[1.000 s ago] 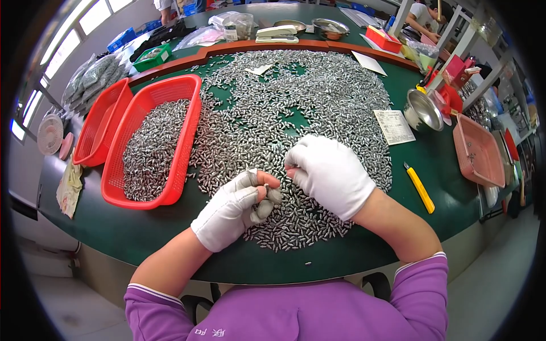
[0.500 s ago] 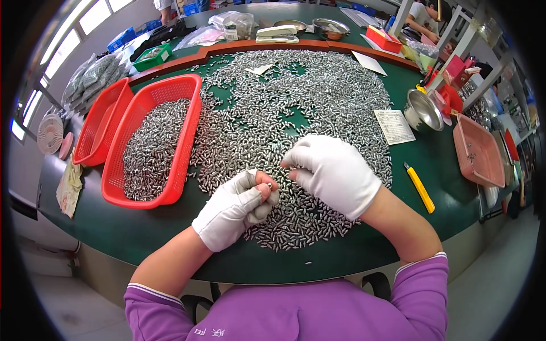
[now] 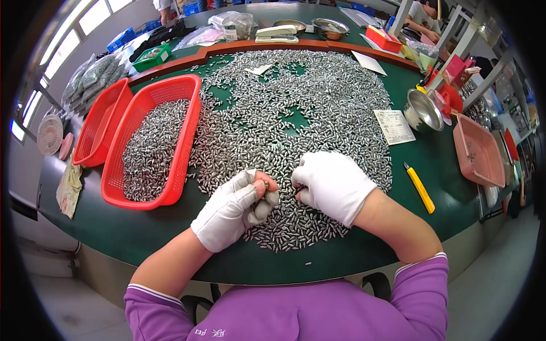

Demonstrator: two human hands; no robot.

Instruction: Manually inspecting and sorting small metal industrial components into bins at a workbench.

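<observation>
— Since the earlier frame, what has moved?

— Little: both gloved hands sit over the near edge of the pile as before, with the left one turned slightly so its bare fingertips show more.

— And the grip?

— On my left hand [image 3: 236, 207] the fingers are curled in, thumb and forefinger pinching one small metal piece [image 3: 265, 184]; the palm seems to cup a few more, though I cannot tell how many. My right hand [image 3: 333, 184] lies just to the right of that pinch, fingertips bent toward it, almost touching; whether it pinches anything I cannot tell, since its fingers are hidden under the glove.

— Which way does the piece lie?

— Between the two hands, nearer the left. It is too small to read its long axis.

— Outward from there?

— The heap of small metal pieces [image 3: 296, 108] spreads under and beyond both hands across the green worktop [image 3: 142, 238]. Left of the left hand stands a red basket [image 3: 185, 142] partly filled with the same pieces, a second red basket [image 3: 91, 142] beside it. Right of the right hand lies a yellow utility knife [image 3: 420, 188], well apart; farther off, a metal bowl [image 3: 424, 109]. Nothing stands between hands and basket.
</observation>
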